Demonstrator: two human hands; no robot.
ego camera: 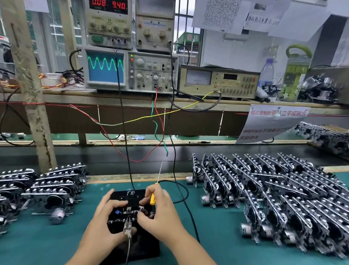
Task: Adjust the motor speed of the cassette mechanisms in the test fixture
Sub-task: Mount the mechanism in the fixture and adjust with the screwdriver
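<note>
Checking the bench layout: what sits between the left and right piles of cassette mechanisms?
In the head view, the black test fixture on the green mat, held by both hands.

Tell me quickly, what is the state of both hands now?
Left hand: closed, gripping the left side of the black test fixture.
Right hand: closed, holding the yellow screwdriver, fingers on the fixture.

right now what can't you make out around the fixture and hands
Head view only:
- Mechanism in the test fixture: mostly covered by the left hand and right hand.
- Screwdriver tip: thin and too small to see clearly.
- Mechanisms at left: blurred, cut off by the frame edge.
- Hanging papers: print unreadable.
</note>
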